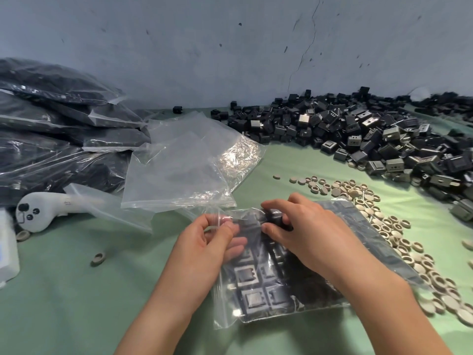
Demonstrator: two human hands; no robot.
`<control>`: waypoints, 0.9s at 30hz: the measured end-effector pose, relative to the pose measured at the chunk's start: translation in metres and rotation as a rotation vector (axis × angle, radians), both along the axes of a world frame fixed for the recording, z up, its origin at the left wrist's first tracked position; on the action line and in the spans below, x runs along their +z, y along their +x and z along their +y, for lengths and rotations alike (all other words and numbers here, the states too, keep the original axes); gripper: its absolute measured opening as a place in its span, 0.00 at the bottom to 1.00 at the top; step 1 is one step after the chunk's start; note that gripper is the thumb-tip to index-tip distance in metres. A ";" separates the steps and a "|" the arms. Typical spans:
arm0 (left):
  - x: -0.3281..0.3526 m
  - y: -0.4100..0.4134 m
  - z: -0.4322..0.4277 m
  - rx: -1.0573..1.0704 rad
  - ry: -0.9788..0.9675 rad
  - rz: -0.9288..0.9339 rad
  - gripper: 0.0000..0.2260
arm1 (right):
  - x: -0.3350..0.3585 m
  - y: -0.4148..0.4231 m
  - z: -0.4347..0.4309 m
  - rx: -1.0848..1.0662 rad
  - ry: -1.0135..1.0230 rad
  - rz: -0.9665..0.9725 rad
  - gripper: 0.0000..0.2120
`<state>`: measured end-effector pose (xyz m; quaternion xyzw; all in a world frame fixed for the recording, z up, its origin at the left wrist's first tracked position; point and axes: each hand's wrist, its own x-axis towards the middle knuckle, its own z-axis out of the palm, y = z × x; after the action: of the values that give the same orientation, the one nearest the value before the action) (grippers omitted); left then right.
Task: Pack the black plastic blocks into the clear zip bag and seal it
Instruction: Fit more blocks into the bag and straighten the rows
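A clear zip bag (258, 301) filled with black plastic blocks lies on the green table in front of me. My left hand (212, 242) pinches the bag's top edge at its left end, thumb and fingers curled on the plastic. To the right of it, my right hand (304, 234) lies on the bag's upper part, fingertips curled at the top edge over the blocks inside. A large heap of loose black blocks (358, 139) covers the table at the back right.
Empty clear bags (189, 165) lie just beyond my hands. Filled bags (51, 119) are stacked at the far left. Beige round caps (389, 226) are strewn at the right, one (98, 258) lies alone at the left. A white controller (41, 208) rests at the left.
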<state>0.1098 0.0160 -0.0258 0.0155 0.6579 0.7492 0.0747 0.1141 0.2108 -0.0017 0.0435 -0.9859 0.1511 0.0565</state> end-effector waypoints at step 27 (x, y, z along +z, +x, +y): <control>-0.001 0.002 0.009 0.053 0.043 -0.052 0.04 | 0.001 0.001 -0.013 -0.018 -0.021 0.054 0.20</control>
<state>0.1116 0.0247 -0.0268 -0.0201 0.6397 0.7650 0.0715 0.1154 0.1982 -0.0008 0.0382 -0.9828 0.1597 0.0849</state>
